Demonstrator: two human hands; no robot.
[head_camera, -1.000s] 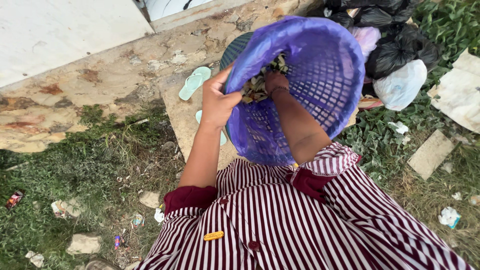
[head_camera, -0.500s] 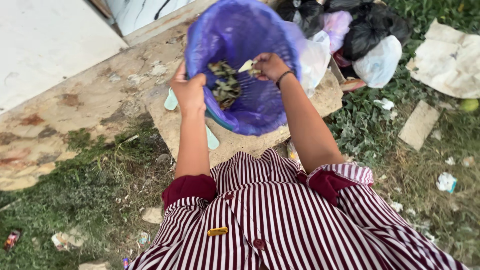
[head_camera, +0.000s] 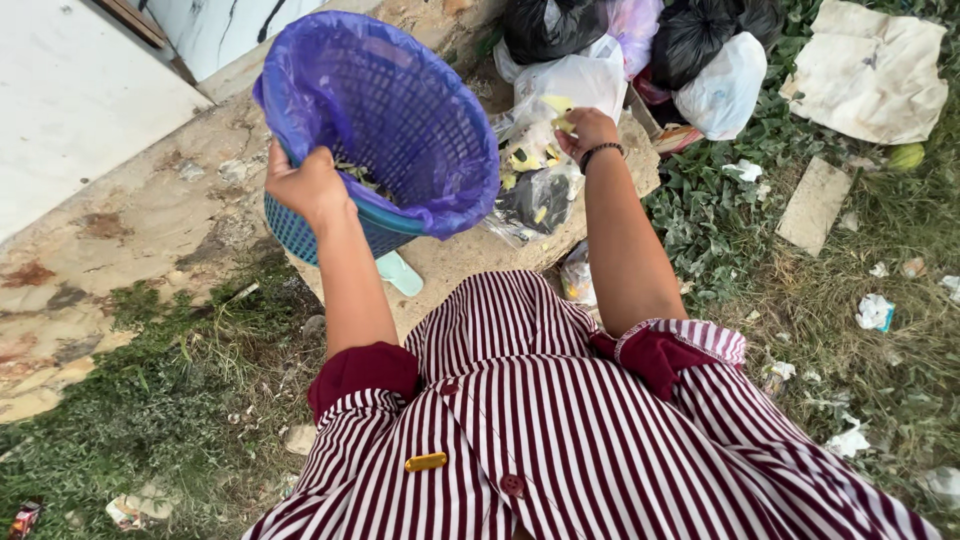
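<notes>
A teal plastic basket lined with a purple bag (head_camera: 400, 110) is tilted toward me, with a few dry scraps left inside. My left hand (head_camera: 305, 185) grips its near rim. My right hand (head_camera: 587, 132) is out of the basket, over a clear plastic bag of rubbish (head_camera: 540, 150) on the concrete slab, and pinches a small pale yellow scrap. A dark bracelet circles that wrist.
Black, white and pink rubbish bags (head_camera: 690, 50) are piled at the back right. A mint flip-flop (head_camera: 400, 272) lies under the basket. Cardboard (head_camera: 870, 70) and a flat stone (head_camera: 812, 205) rest on littered grass at right. A white wall (head_camera: 70, 100) stands at left.
The basket swung left and tilted up. My right hand came out of it with a scrap and moved right, over the clear bag.
</notes>
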